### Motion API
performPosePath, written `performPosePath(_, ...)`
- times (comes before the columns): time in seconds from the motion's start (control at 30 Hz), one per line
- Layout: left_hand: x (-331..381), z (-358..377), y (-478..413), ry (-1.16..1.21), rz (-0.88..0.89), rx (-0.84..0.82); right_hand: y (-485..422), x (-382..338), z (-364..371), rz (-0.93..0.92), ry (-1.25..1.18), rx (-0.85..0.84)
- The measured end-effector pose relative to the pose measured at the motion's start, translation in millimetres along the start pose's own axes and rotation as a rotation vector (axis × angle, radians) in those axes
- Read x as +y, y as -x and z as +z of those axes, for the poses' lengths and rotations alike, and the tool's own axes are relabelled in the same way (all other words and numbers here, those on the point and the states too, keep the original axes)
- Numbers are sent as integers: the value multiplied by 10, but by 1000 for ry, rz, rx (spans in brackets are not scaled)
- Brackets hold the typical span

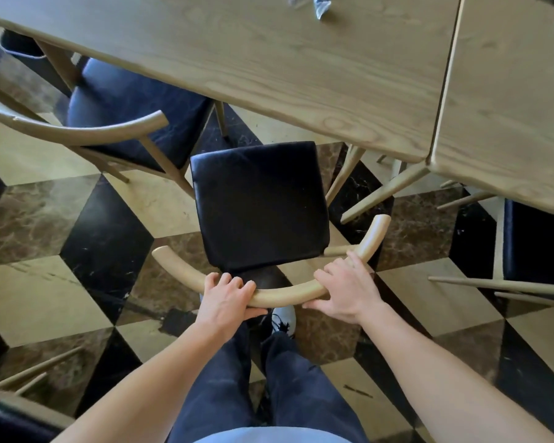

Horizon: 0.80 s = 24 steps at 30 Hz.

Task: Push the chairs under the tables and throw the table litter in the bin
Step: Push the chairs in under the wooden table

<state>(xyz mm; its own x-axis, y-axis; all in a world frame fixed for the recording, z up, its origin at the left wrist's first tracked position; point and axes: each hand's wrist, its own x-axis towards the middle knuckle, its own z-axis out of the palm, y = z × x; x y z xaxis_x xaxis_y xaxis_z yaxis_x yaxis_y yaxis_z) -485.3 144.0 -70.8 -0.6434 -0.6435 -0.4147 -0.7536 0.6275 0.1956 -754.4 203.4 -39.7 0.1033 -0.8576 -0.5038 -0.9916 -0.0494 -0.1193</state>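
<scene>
Seen from above the person's own head, both bare hands are on the curved wooden backrest [279, 295] of a chair with a black padded seat [258, 206]. The left hand [227, 298] wraps the rail left of its middle, fingers curled over the top and thumb tucked beneath. The right hand [346, 290] clasps the rail further right, fingers draped over the top edge and thumb lying along the near side. This chair stands out on the floor, its seat wholly in the open with only the front edge reaching about as far as the rim of the long wooden table [237, 55]. A second table [509, 107] butts against the first on the right, a thin seam between them. At the far edge of the long table lies a bit of crumpled clear plastic litter [320, 6], partly cut off by the top of the view. To the left, another chair [115, 116] with a dark seat sits partly under the table, angled, its curved back sticking out. On the right, a third dark seat [538, 244] shows below the second table's edge. The floor [61, 302] is a cube pattern of black, cream and brown marble tiles. The person's dark trousers [269, 388] and one pale shoe [285, 318] show just behind the held chair.
</scene>
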Motion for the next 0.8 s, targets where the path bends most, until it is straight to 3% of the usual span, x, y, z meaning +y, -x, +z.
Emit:
performPosePath(0.37, -579, -382, -186, -59, 91, -252, -54, -540, 51, 186, -122, 1)
performPosePath(0.8, -1363, -879, -597, -162, 199, -325, -593, -1120, -110, 331, -179, 40)
